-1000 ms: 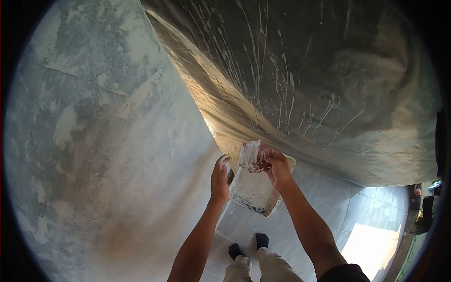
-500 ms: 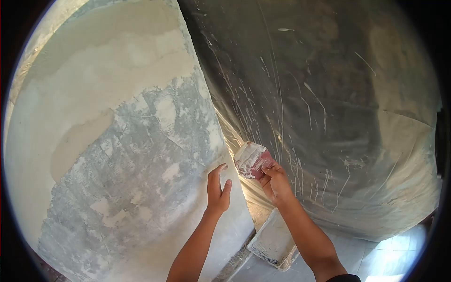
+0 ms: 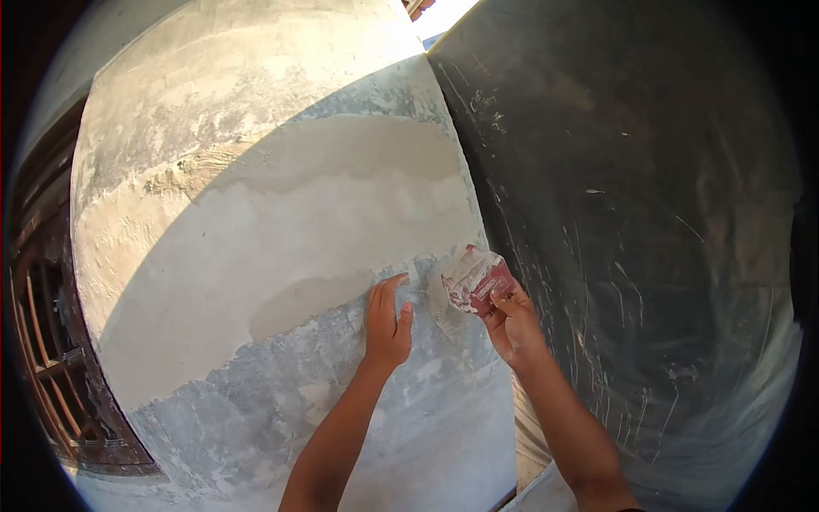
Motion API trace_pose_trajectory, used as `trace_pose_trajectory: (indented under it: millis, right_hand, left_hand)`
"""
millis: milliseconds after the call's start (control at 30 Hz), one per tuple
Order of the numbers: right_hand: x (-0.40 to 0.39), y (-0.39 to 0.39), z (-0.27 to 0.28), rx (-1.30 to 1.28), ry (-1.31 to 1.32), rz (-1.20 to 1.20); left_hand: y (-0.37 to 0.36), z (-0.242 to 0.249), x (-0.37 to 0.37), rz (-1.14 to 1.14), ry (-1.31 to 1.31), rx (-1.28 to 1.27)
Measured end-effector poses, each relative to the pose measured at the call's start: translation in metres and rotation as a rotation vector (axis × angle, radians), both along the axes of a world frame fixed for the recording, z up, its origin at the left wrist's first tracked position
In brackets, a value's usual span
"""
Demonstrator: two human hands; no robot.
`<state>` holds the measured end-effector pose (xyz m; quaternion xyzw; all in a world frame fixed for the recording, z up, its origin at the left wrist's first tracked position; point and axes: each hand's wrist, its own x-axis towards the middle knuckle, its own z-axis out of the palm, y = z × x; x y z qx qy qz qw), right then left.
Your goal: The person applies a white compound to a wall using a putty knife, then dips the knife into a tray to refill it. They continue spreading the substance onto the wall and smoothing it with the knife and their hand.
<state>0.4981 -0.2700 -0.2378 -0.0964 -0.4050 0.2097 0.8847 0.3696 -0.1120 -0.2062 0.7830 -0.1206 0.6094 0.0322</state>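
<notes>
My right hand (image 3: 512, 322) grips a red flat piece (image 3: 478, 280) smeared with whitish paste, near the wall's right edge. My left hand (image 3: 389, 328) is raised in front of the wall (image 3: 341, 205), fingers curved and thumb apart. Something small and pale is at its fingertips, too small to make out. Smooth beige plaster covers the middle of the wall, and a rougher grey-blue patch with pale blotches lies below and around my hands.
A dark sheet (image 3: 648, 230) with white splashes hangs at the right. A brown window frame with bars (image 3: 53, 341) is at the far left. Sunlight falls on the upper wall, and a bright gap shows at the top.
The view has tilted up and left, bringing in the window frame and the sunlit upper wall. My right hand and the red piece now appear before the wall instead of the gap beside it.
</notes>
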Motion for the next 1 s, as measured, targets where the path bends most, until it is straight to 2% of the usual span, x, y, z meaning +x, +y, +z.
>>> trace_pose_trajectory:
  millis: [333, 433, 633, 700, 733, 800, 833, 900, 1000]
  right_hand:
    - [-0.103, 0.047, 0.090, 0.045, -0.103, 0.064]
    - [-0.138, 0.065, 0.108, 0.055, -0.116, 0.055]
    - [-0.203, 0.108, 0.153, 0.083, -0.202, -0.112]
    - [-0.225, 0.121, 0.168, 0.064, -0.313, -0.355]
    - [-0.237, 0.126, 0.173, 0.061, -0.312, -0.354]
    - [-0.261, 0.130, 0.190, 0.116, -0.387, -0.579]
    - [-0.272, 0.133, 0.195, 0.117, -0.386, -0.582]
    - [-0.291, 0.135, 0.206, 0.099, -0.506, -0.931]
    - [-0.319, 0.133, 0.219, 0.000, -0.608, -1.022]
  left_hand:
    - [0.017, 0.108, -0.141, 0.205, -0.129, 0.237]
    - [0.023, 0.132, -0.187, 0.326, -0.157, 0.313]
    - [0.055, 0.176, -0.281, 0.715, -0.192, 0.437]
    - [0.071, 0.187, -0.310, 0.773, -0.202, 0.454]
    - [0.080, 0.191, -0.323, 0.826, -0.206, 0.467]
    - [0.089, 0.203, -0.343, 0.844, -0.192, 0.448]
    - [0.093, 0.205, -0.352, 0.893, -0.200, 0.458]
    - [0.101, 0.209, -0.364, 0.975, -0.174, 0.445]
    - [0.107, 0.208, -0.373, 1.044, -0.176, 0.553]
